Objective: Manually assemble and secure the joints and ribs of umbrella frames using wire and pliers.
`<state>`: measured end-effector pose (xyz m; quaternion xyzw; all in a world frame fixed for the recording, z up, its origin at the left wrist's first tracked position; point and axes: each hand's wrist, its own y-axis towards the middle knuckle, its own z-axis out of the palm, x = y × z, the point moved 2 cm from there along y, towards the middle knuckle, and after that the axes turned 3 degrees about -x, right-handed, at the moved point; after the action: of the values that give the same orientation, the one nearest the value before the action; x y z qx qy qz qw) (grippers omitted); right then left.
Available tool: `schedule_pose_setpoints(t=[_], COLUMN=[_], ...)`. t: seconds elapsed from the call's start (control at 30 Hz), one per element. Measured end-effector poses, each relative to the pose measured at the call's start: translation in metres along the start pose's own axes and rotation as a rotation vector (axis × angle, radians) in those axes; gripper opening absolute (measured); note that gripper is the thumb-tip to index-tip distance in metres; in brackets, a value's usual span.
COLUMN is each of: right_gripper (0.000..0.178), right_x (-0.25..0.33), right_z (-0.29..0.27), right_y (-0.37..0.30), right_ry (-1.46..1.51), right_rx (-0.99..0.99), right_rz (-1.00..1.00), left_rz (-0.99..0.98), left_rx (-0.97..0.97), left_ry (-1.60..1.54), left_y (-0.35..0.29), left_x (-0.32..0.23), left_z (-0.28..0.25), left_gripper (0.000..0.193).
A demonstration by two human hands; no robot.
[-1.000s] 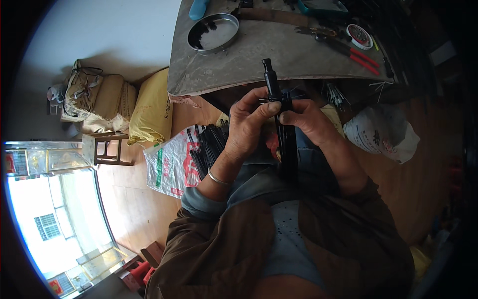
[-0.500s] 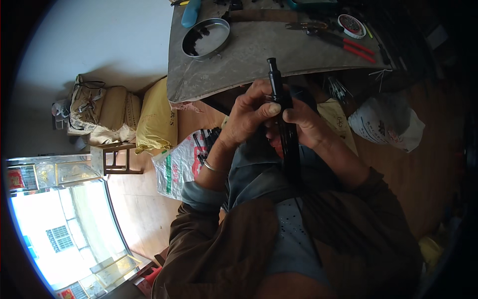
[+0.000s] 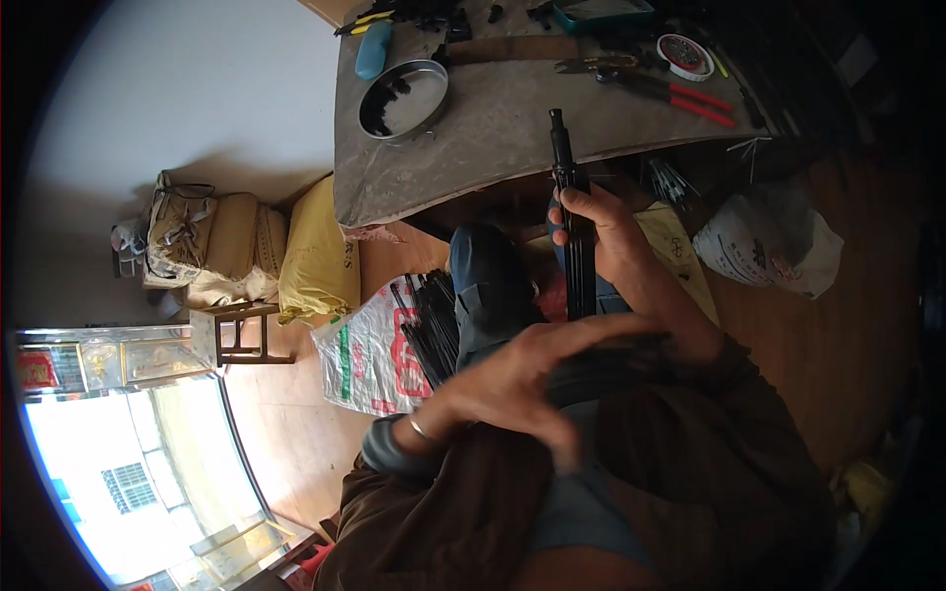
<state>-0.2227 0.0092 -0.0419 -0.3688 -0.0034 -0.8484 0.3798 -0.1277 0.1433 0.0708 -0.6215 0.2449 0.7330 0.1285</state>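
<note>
A black umbrella frame (image 3: 582, 271), its thin ribs folded together, stands nearly upright over my lap with a stepped black tip at the top. My right hand (image 3: 613, 231) is wrapped round it just below the tip, thumb across the front. My left hand (image 3: 522, 379), slightly blurred, is spread with thumb and fingers apart near the frame's lower end and holds nothing I can see. That lower end is hidden behind the left hand. Many similar black rods (image 3: 432, 325) lie in a bundle on a white plastic sack (image 3: 360, 360) beside my left leg.
On the grey-covered table (image 3: 483, 118) ahead lie a round metal tray (image 3: 419, 103) with small black parts, red-handled pliers (image 3: 702, 102), a round white-rimmed tin (image 3: 685, 57) and a blue case (image 3: 372, 51). Full sacks (image 3: 323, 251) and a wooden stool (image 3: 241, 333) stand left; a white bag (image 3: 769, 241) sits right.
My left hand has let go of the upper part of the frame and swung down toward my lap. The right hand still grips the frame.
</note>
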Motion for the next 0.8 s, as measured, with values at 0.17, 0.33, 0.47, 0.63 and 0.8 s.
schedule_pose_setpoints(t=[0.17, 0.33, 0.47, 0.63, 0.8], right_gripper=[0.014, 0.02, 0.023, 0.025, 0.022], right_x=[0.01, -0.006, -0.011, -0.008, 0.003], right_z=[0.024, 0.039, 0.044, 0.045, 0.039], right_y=[-0.005, 0.012, 0.011, 0.008, -0.001], right_ry=[-0.138, -0.178, -0.269, -0.553, -0.721], right_rx=[-0.194, -0.166, -0.218, -0.252, -0.257], right_rz=[-0.241, -0.309, -0.499, -0.776, -0.694], left_rz=[0.049, 0.133, -0.015, -0.081, -0.051], left_rx=[-0.815, -1.125, -1.044, -1.049, -1.023], left_ry=[-0.02, 0.285, 0.181, 0.249, 0.225], left_y=[0.025, 0.046, 0.047, 0.047, 0.039], left_x=[0.011, 0.053, 0.047, 0.04, 0.042], left_z=[-0.013, -0.091, -0.087, -0.085, -0.086], left_gripper=[0.029, 0.026, 0.024, 0.025, 0.02])
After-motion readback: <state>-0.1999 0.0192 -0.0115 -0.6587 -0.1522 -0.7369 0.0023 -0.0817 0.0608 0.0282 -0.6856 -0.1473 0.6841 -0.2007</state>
